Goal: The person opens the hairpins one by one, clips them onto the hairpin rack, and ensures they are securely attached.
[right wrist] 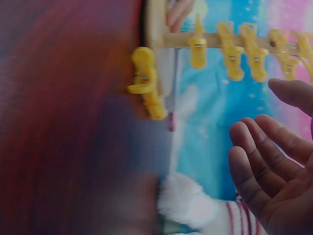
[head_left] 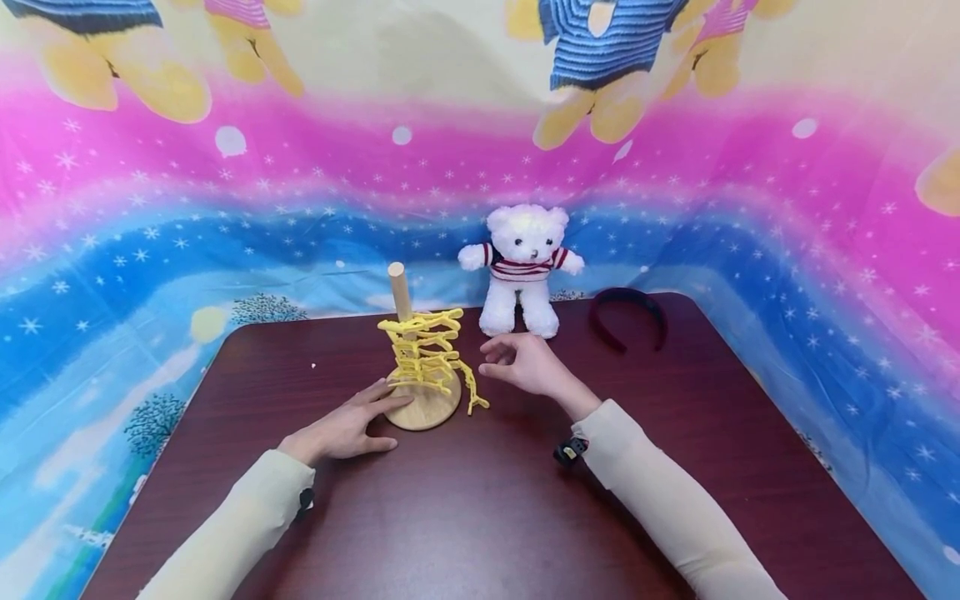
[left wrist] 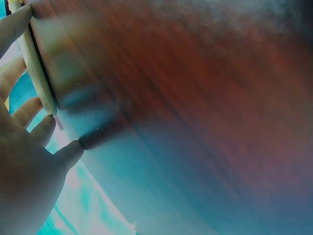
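A wooden post (head_left: 399, 290) stands upright on a round wooden base (head_left: 429, 412). Several yellow clothespins (right wrist: 230, 51) are clipped along the post, one above another. One more yellow clothespin (right wrist: 145, 81) sits low at the base's right side, slanting down toward the tabletop. My left hand (head_left: 351, 425) rests with spread, fairly straight fingers at the near left rim of the base, thumb on the table. To the right of the clothespins, my right hand (head_left: 525, 365) hovers with loosely bent fingers, thumb apart from them and nothing between (right wrist: 279, 178).
Behind my right hand, a white teddy bear (head_left: 523, 242) in a striped sweater sits at the back of the dark wooden table (head_left: 480, 500). A dark red headband (head_left: 628, 293) lies to its right. A printed cloth (head_left: 337, 183) hangs around the table's back and sides.
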